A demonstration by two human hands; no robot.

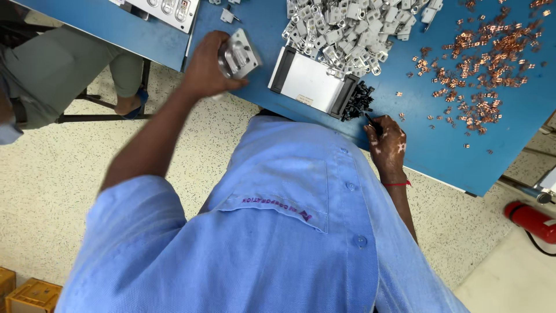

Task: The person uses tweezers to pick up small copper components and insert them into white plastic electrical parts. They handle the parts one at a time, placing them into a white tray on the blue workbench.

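My left hand (204,65) grips a small grey metal block (242,53) just above the near edge of the blue table (428,145). My right hand (387,142), with a red thread around its wrist, rests at the table's edge, its fingertips pinched on a small black part (370,119). Just beyond it lies a heap of black parts (358,101), beside a white flat fixture with black ends (310,81). My blue shirt fills the lower part of the view.
A pile of silver-white metal pieces (347,26) lies behind the fixture. Scattered copper clips (480,69) cover the right side. A grey panel with buttons (168,8) sits at the top left. Another person (52,75) sits at the left. A red extinguisher (530,220) and yellow crates (29,293) are on the floor.
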